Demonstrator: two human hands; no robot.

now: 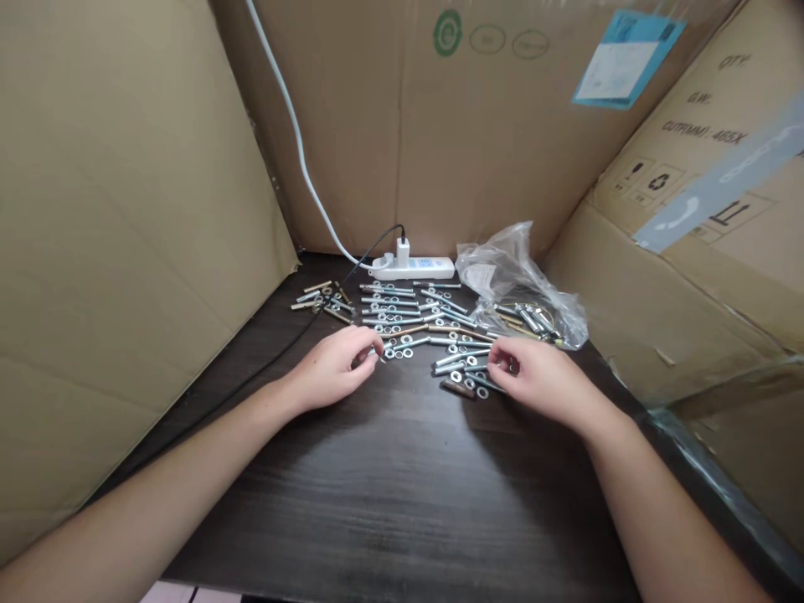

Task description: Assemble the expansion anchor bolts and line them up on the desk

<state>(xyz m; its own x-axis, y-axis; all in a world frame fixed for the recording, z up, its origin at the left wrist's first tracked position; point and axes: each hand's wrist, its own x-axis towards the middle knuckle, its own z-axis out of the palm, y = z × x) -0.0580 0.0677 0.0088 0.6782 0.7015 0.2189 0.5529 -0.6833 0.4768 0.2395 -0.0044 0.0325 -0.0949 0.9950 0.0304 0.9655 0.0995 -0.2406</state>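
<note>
My left hand (339, 362) is closed, thumb and fingertips together, at the lower left end of the laid-out rows. A small shiny bit shows at its fingertips, too small to name. Just beyond it lie a silver bolt (414, 344) and a washer (408, 353). My right hand (543, 374) is curled with the fingertips pinched at the right end of a loose group of bolts (449, 366); what they hold, if anything, is hidden. Below that group are several loose washers (482, 392) and a brownish bolt (458, 389).
Behind the rows stands a white power strip (411, 269) with a plugged-in adapter (403, 251) and a black cable (270, 350). A clear plastic bag (502, 268) holds more bolts at right. Another bolt pile (312, 296) lies left. Cardboard walls (352, 142) enclose the dark table (389, 494).
</note>
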